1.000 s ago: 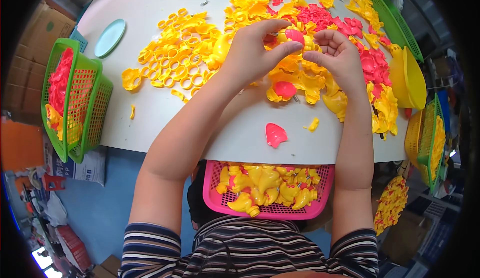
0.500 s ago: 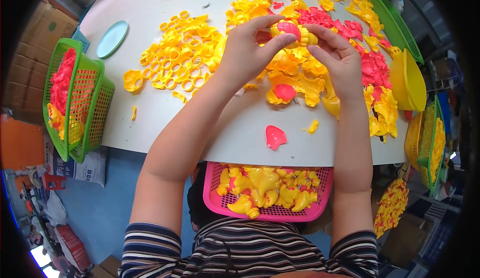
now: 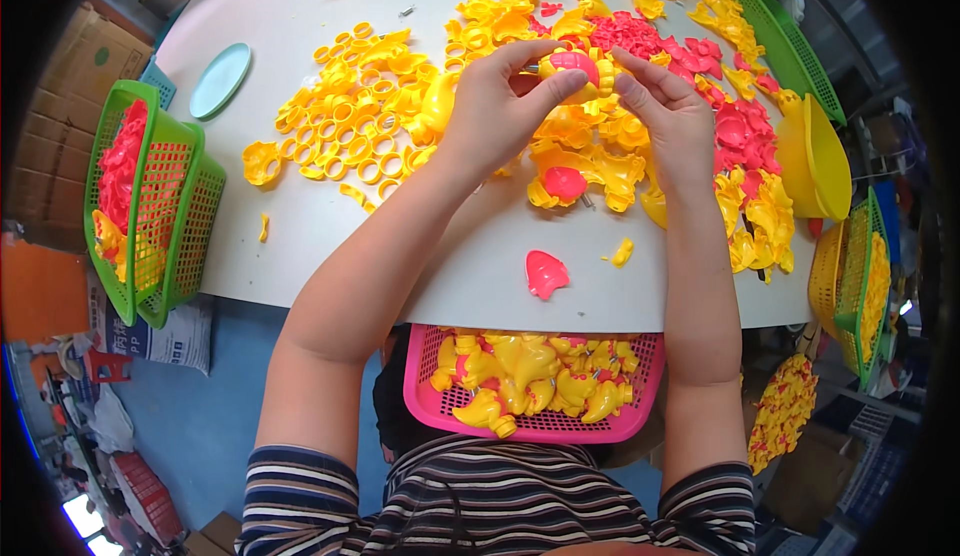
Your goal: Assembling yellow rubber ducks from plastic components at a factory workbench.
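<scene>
My left hand [image 3: 500,96] grips a yellow toy body [image 3: 577,68] with a red panel on its front, above the far half of the table. At its right end, my right hand [image 3: 668,106] has thumb and forefinger apart, their tips close beside the toy; whether they touch it is hard to see. Under and around both hands lie loose yellow shell pieces [image 3: 590,171], one with a red insert [image 3: 565,184]. Left of my left hand is a spread of yellow rings [image 3: 350,146]. A red shell piece [image 3: 546,274] lies nearer to me.
A pink basket [image 3: 425,411] of yellow-and-red toys sits below the table's front edge. Green baskets [image 3: 190,226] stand at the left, near a pale blue lid [image 3: 220,81]. Red pieces [image 3: 745,136] are heaped at right beside a yellow scoop-shaped container [image 3: 825,171].
The toy body has turned slightly in my left hand. My right hand's fingertips, which were around its yellow right end, now sit just beside it. The whole view has shifted slightly.
</scene>
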The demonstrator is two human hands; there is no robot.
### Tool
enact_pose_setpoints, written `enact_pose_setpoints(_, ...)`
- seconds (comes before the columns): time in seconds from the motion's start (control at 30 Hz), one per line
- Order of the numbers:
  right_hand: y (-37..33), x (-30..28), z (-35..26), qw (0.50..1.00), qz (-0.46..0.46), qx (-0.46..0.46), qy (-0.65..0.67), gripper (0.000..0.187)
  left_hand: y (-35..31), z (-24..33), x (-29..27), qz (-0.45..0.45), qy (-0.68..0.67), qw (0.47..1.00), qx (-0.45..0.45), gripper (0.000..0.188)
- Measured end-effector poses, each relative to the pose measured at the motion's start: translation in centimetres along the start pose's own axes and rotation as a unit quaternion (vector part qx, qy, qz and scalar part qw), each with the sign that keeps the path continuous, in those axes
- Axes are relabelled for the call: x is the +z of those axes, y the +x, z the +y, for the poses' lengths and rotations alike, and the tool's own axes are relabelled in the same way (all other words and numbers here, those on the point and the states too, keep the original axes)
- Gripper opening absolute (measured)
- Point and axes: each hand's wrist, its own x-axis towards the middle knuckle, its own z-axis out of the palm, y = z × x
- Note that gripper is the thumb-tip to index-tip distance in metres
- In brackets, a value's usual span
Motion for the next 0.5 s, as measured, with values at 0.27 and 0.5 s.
enact_pose_setpoints(0.27,0.2,-0.2,-0.2,0.994,-0.044,0.034,0.097,0.034,-0.1,0.7,-0.1,0.026,0.022,0.999,0.004,0.046)
enact_pose_setpoints(0.5,0.5,-0.7,0.1,0.996,-0.021,0.018,0.08,0.039,-0.1,0.7,-0.2,0.024,0.053,0.998,0.016,0.046)
